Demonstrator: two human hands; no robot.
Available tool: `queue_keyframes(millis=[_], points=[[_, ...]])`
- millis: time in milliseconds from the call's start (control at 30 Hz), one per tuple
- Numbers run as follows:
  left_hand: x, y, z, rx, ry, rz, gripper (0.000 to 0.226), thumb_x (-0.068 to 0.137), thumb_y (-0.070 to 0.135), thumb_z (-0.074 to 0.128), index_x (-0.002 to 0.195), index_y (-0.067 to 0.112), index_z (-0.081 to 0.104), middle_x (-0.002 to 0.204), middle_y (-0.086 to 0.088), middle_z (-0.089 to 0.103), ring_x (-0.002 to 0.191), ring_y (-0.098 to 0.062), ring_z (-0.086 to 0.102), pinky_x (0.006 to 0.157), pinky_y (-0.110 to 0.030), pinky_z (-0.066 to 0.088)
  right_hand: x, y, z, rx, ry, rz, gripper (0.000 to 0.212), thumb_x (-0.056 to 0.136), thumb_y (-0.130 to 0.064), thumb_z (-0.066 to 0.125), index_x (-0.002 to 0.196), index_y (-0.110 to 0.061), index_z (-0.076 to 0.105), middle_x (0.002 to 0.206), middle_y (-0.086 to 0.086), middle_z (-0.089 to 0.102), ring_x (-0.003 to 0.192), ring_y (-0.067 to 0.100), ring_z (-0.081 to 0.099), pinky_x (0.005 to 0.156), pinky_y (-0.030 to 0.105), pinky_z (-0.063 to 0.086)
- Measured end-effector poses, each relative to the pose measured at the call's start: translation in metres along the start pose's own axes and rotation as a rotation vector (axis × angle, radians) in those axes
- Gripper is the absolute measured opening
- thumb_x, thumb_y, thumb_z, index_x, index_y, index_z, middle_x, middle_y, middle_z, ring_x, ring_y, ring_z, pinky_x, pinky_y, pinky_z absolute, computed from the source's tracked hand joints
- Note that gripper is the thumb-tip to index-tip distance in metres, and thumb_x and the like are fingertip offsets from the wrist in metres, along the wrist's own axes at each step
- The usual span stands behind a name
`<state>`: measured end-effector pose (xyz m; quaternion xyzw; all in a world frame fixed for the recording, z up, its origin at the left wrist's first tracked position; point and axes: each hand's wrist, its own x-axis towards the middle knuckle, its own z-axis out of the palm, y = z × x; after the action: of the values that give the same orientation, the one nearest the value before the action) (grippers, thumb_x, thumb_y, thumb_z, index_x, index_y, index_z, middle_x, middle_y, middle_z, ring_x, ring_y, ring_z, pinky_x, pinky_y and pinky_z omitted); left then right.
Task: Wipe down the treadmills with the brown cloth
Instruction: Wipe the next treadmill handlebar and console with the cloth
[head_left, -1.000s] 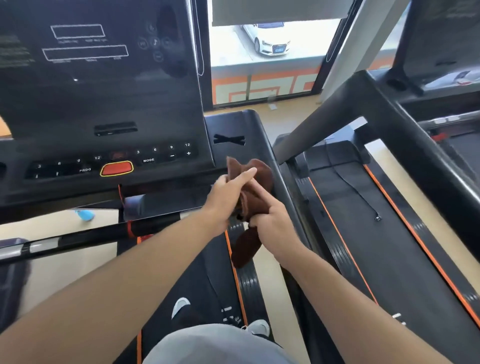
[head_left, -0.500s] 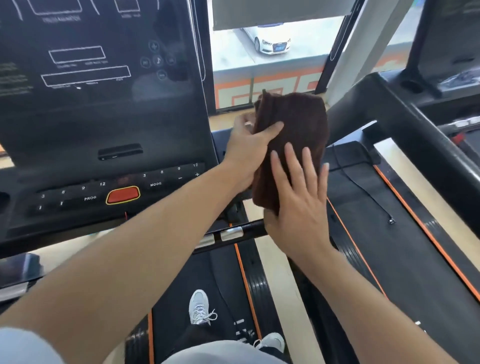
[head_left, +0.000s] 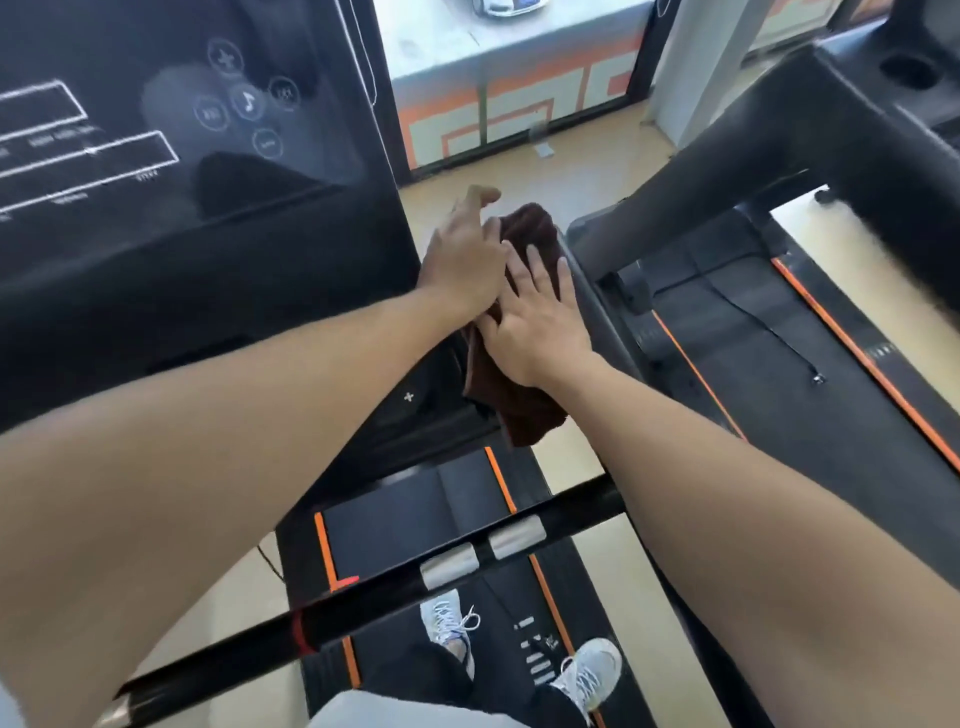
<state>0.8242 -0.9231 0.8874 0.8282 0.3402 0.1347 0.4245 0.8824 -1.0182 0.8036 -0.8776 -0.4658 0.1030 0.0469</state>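
The brown cloth lies on the right edge of the treadmill console. The right hand presses it flat, fingers straight. The left hand rests on its upper part, fingers extended.

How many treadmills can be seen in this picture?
2. One treadmill is under the person's feet, with its console at upper left. A second treadmill stands to the right. More may be out of frame.

Both hands, left and right, flat on brown cloth beside treadmill console.
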Motion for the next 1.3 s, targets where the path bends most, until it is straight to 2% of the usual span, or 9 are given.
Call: queue_keyframes(millis=[133, 367, 433, 600, 700, 800, 1033, 1167, 1300], points=[[0.016, -0.009, -0.001, -0.059, -0.004, -0.027, 0.033, 0.110, 0.022, 0.036, 0.140, 0.022, 0.050, 0.146, 0.003, 0.051, 0.132, -0.012, 0.046, 0.103, -0.021, 0.031, 0.043, -0.003, -0.007, -0.051, 0.019, 0.019, 0.071, 0.103, -0.051, 0.021, 0.166, -0.023, 0.003, 0.174, 0.003, 0.001, 0.159, 0.025, -0.011, 0.126, 0.056, -0.008], [0.015, -0.007, -0.015, -0.043, 0.086, 0.036, 0.028, 0.110, 0.020, 0.038, 0.131, 0.019, 0.056, 0.122, 0.011, 0.056, 0.111, -0.003, 0.048, 0.090, -0.014, 0.033, 0.083, -0.006, -0.021, -0.101, 0.036, 0.123, 0.067, 0.099, -0.050, 0.017, 0.143, -0.017, 0.055, 0.148, 0.011, 0.055, 0.150, 0.032, 0.032, 0.126, 0.059, 0.005], [0.011, -0.007, -0.018, -0.054, 0.098, 0.054, 0.027, 0.110, 0.022, 0.038, 0.128, 0.019, 0.057, 0.118, 0.010, 0.057, 0.106, -0.003, 0.050, 0.086, -0.014, 0.035, 0.072, -0.009, -0.023, -0.098, 0.049, 0.067, 0.065, 0.101, -0.048, 0.016, 0.151, -0.020, 0.048, 0.153, 0.009, 0.051, 0.152, 0.032, 0.028, 0.126, 0.059, -0.002], [-0.004, -0.001, -0.016, -0.084, 0.141, 0.113, 0.027, 0.111, 0.025, 0.037, 0.125, 0.015, 0.057, 0.108, 0.007, 0.058, 0.090, 0.005, 0.052, 0.086, -0.016, 0.041, 0.007, -0.024, -0.008, 0.105, 0.021, -0.128, 0.062, 0.106, -0.042, 0.025, 0.165, -0.023, 0.018, 0.174, -0.003, 0.010, 0.160, 0.022, -0.003, 0.129, 0.046, -0.004], [-0.008, 0.004, -0.009, -0.075, 0.101, 0.133, 0.029, 0.111, 0.028, 0.035, 0.126, 0.017, 0.057, 0.109, 0.007, 0.059, 0.097, -0.006, 0.055, 0.094, -0.027, 0.043, -0.042, -0.027, 0.004, 0.173, 0.049, -0.110, 0.061, 0.104, -0.038, 0.032, 0.163, -0.025, 0.027, 0.172, -0.004, 0.017, 0.160, 0.020, 0.003, 0.129, 0.040, -0.002], [-0.003, 0.005, -0.005, -0.075, 0.053, 0.183, 0.030, 0.111, 0.027, 0.035, 0.131, 0.015, 0.055, 0.124, 0.007, 0.055, 0.113, -0.007, 0.049, 0.101, -0.025, 0.038, -0.081, -0.025, 0.015, 0.164, 0.096, -0.090, 0.068, 0.096, -0.043, 0.023, 0.161, -0.026, 0.034, 0.170, -0.005, 0.025, 0.160, 0.020, 0.011, 0.130, 0.037, 0.001], [0.012, -0.003, -0.005, -0.066, 0.069, 0.117, 0.032, 0.110, 0.032, 0.034, 0.131, 0.018, 0.054, 0.131, 0.003, 0.058, 0.118, -0.013, 0.052, 0.108, -0.037, 0.040, -0.020, -0.028, 0.009, 0.098, 0.074, -0.017, 0.061, 0.108, -0.041, 0.026, 0.165, -0.024, 0.016, 0.174, -0.002, 0.009, 0.160, 0.023, -0.005, 0.129, 0.044, -0.005], [0.012, -0.012, -0.007, -0.070, 0.045, 0.092, 0.032, 0.111, 0.031, 0.035, 0.133, 0.017, 0.054, 0.133, 0.002, 0.058, 0.118, -0.009, 0.051, 0.099, -0.022, 0.037, 0.037, -0.022, -0.001, 0.046, 0.061, 0.034, 0.070, 0.106, -0.047, 0.028, 0.166, -0.019, 0.007, 0.174, 0.002, 0.008, 0.160, 0.024, -0.007, 0.129, 0.048, -0.005], [0.005, -0.021, -0.006, -0.074, 0.070, 0.107, 0.030, 0.111, 0.029, 0.037, 0.130, 0.016, 0.057, 0.119, 0.005, 0.059, 0.112, -0.008, 0.053, 0.096, -0.018, 0.038, 0.063, -0.011, -0.009, 0.026, 0.076, 0.054, 0.062, 0.103, -0.042, 0.033, 0.161, -0.018, 0.029, 0.166, 0.004, 0.032, 0.159, 0.025, 0.011, 0.129, 0.049, -0.001]])
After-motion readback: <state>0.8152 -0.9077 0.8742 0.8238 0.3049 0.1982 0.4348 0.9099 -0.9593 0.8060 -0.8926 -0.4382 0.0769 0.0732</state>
